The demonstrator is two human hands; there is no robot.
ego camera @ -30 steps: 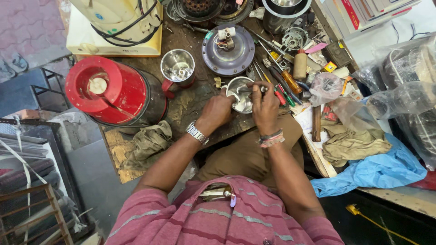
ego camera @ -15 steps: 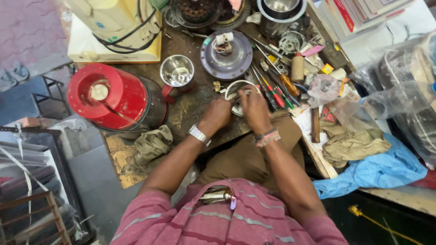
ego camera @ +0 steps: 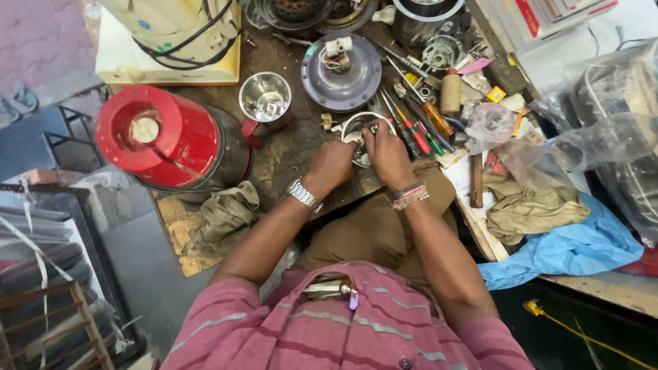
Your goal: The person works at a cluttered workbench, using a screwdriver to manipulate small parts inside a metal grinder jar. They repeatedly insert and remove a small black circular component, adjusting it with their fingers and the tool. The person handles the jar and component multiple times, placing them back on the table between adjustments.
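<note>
Both my hands grip a round silver metal jar part at the near edge of a dirty workbench. My left hand, with a metal watch on the wrist, holds its left side. My right hand, with thread bands on the wrist, covers its right rim with fingers curled over it. Most of the part is hidden under my hands.
A red appliance base stands at the left, with a steel cup beside it. A grey round disc lies behind my hands. Screwdrivers lie to the right. Rags, plastic bags and a blue cloth surround the bench.
My hands have shifted slightly on the metal part, the right hand closing further over its rim. The camera view has drifted a little.
</note>
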